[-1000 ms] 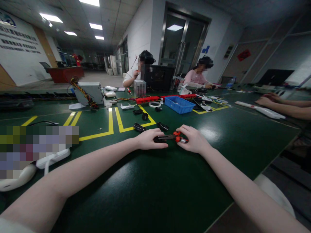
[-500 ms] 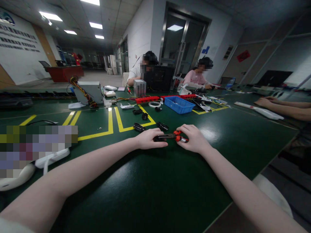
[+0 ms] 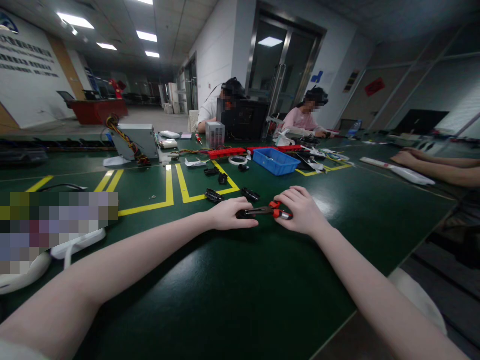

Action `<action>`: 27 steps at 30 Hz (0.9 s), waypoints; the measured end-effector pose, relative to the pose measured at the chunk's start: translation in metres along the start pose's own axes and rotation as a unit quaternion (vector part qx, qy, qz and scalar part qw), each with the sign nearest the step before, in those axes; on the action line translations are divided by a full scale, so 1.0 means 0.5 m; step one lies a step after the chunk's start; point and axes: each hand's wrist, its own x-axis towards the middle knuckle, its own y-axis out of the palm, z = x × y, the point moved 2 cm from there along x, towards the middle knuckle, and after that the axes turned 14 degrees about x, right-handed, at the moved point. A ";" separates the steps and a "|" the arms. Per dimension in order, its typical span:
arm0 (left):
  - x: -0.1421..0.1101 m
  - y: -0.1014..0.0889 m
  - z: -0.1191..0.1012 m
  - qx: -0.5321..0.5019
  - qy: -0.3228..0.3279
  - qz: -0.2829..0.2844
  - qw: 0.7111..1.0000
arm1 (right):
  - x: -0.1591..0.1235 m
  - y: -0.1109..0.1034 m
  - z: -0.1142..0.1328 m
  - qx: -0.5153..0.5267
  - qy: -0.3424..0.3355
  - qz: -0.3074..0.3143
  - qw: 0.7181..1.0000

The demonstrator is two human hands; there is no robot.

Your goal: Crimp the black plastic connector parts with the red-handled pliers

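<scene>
My left hand [image 3: 233, 214] is closed on a small black part [image 3: 243, 214], most of it hidden under the fingers. Red-handled pliers [image 3: 278, 212] are in my right hand [image 3: 302, 212], their handles somewhat spread. The metal jaws point left and meet the black part at my left fingertips; I cannot tell how firmly they bite. Just beyond my hands lie several loose black plastic pieces, among them one black piece [image 3: 250, 194] near the pliers and another black piece [image 3: 214, 195] above my left wrist.
A blue bin [image 3: 276, 163] stands beyond my right hand, beside red strips [image 3: 231, 153] and a white ring [image 3: 238, 160]. Farther left is a metal power supply [image 3: 138, 141] with cables. Two people sit across the green table [image 3: 240, 290]; another person's arms [image 3: 431, 162] rest at right.
My right hand has opened its grip slightly, with the fingers lifted a little and the hand a touch farther right. My left hand stays on the black part.
</scene>
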 end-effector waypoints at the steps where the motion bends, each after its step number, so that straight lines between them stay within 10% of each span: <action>1: 0.000 0.000 0.000 0.000 0.001 0.000 1.000 | 0.001 -0.001 0.001 -0.006 -0.004 -0.002 1.000; 27: 0.001 0.002 0.002 0.003 0.004 -0.001 1.000 | 0.002 0.007 0.008 -0.061 0.003 0.012 0.998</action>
